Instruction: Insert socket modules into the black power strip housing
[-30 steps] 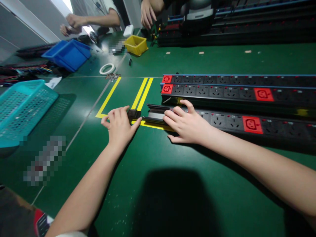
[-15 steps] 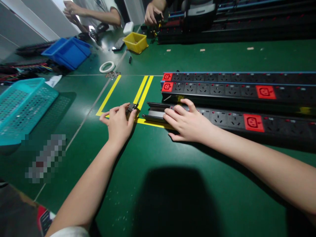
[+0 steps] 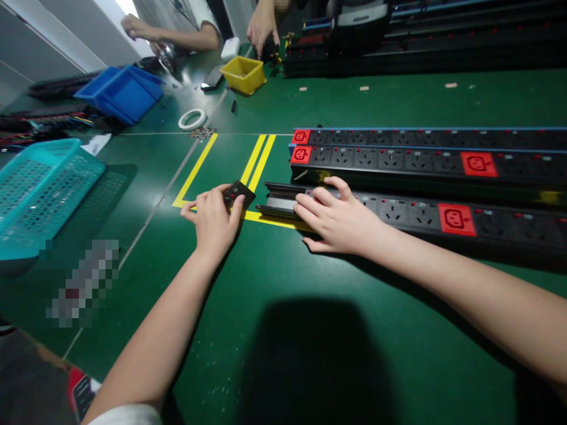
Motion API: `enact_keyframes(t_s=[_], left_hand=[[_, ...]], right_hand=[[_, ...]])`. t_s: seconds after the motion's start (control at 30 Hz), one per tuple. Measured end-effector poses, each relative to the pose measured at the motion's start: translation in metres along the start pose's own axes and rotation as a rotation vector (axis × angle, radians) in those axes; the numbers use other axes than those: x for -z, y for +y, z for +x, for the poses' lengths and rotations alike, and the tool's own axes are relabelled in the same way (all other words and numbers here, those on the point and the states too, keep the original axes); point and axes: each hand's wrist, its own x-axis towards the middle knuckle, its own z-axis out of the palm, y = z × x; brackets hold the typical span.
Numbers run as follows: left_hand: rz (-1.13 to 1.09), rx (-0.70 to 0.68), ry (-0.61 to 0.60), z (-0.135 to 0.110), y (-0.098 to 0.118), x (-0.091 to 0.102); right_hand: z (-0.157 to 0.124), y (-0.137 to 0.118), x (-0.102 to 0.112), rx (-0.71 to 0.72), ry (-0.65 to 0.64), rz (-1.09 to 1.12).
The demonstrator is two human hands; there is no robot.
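Observation:
My left hand point(image 3: 215, 218) pinches a small black socket module point(image 3: 240, 193) between thumb and fingers. The module is tilted, its face with a small red spot turned up, just left of the strip's end. Palm down, my right hand point(image 3: 341, 218) lies across the near black power strip point(image 3: 401, 213), fingers spread over its top and thumb at its near side. That strip has a row of sockets and one red socket point(image 3: 457, 219). Its left end is an open metal channel point(image 3: 281, 202) without sockets; my right hand hides part of the row.
Two more power strips point(image 3: 385, 158) lie parallel behind. Yellow tape lines point(image 3: 195, 171) mark the green table point(image 3: 283, 271). A teal basket point(image 3: 44, 195), blue bin point(image 3: 128, 94), yellow bin point(image 3: 243, 77) and tape roll point(image 3: 192, 120) stand left and back. Co-workers' hands point(image 3: 263, 29) are across the table.
The socket module in my left hand has turned, so its flat face now shows upward. My right hand has stayed on the strip. A co-worker's hand at the back has shifted.

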Motion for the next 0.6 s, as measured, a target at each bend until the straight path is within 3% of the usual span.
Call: enact_keyframes(t_s=[0.27, 0.47, 0.6], left_hand=[[-0.170, -0.040, 0.085, 0.000, -0.001, -0.002], [-0.580, -0.113, 0.199, 0.012, 0.014, -0.004], [-0.887, 0.000, 0.180, 0.032, 0.024, -0.028]], right_hand=[[-0.001, 0.000, 0.000, 0.005, -0.006, 0.029], [-0.001, 0.001, -0.001, 0.006, 0.003, 0.031], [-0.001, 0.001, 0.000, 0.008, -0.002, 0.034]])
